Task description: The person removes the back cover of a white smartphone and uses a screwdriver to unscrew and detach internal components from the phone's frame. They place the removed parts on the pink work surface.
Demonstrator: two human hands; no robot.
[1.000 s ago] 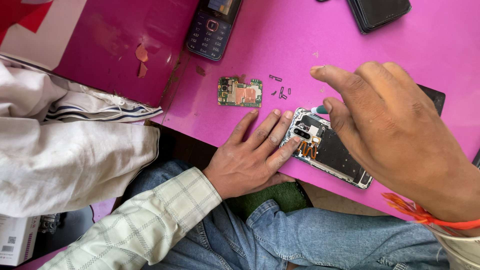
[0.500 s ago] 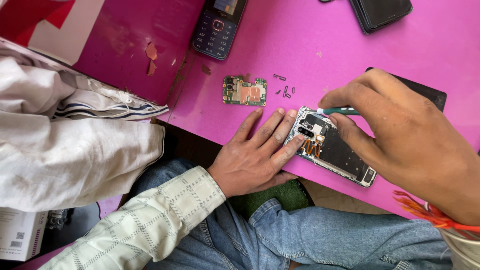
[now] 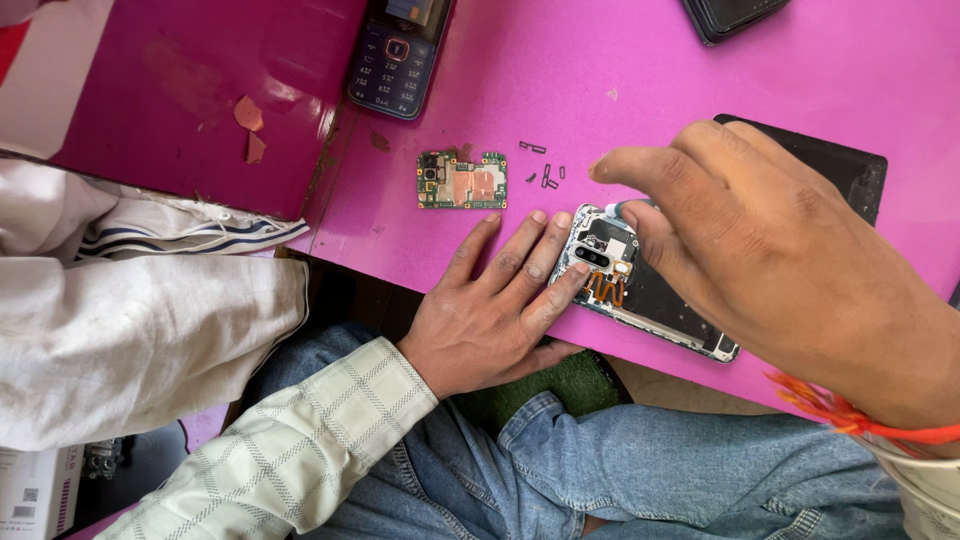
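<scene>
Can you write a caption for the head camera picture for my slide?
Left hand steadies an opened phone on a pink table while the right hand works over it.

left hand point(image 3: 495, 310): flat, fingers spread; right hand point(image 3: 790, 270): raised, fingers curled downward

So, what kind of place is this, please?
Probably a phone repair bench: an opened smartphone lies on the pink table, with a removed circuit board and tiny metal parts beside it.
</scene>
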